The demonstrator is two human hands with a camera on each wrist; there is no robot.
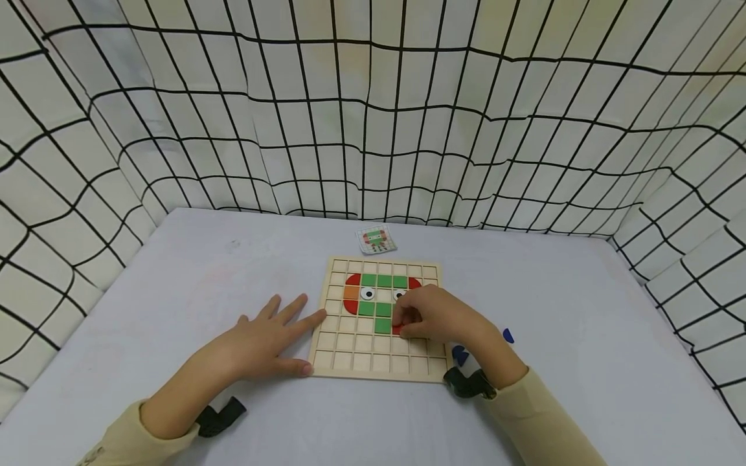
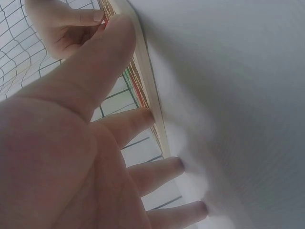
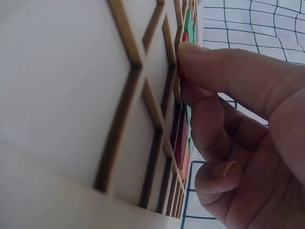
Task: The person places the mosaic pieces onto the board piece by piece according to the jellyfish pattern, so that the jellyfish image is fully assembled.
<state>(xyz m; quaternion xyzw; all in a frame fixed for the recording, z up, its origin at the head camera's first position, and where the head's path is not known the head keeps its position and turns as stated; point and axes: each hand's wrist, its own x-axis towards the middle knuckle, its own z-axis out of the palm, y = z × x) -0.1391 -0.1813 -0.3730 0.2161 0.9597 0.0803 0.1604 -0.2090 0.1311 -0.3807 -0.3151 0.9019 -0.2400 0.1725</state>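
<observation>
A wooden grid board [image 1: 352, 364] lies on the table, part filled with green tiles [image 1: 383, 325], red rounded tiles, an orange tile [image 1: 351, 292] and two eye tiles [image 1: 367, 293]. My right hand [image 1: 445, 316] is over the board's right half. Its thumb and curled fingers pinch a red tile [image 3: 182, 71] at a cell beside the lowest green tile. The hand hides some cells and part of one eye tile. My left hand [image 1: 259, 340] lies spread on the table, its thumb and a fingertip touching the board's left side [image 2: 151, 90].
A small picture card [image 1: 375, 239] showing a similar coloured pattern lies behind the board. Blue pieces [image 1: 460, 355] lie by my right wrist, with another blue piece [image 1: 508, 335] farther right. Black-lined netting [image 1: 373, 129] walls the table's back and sides.
</observation>
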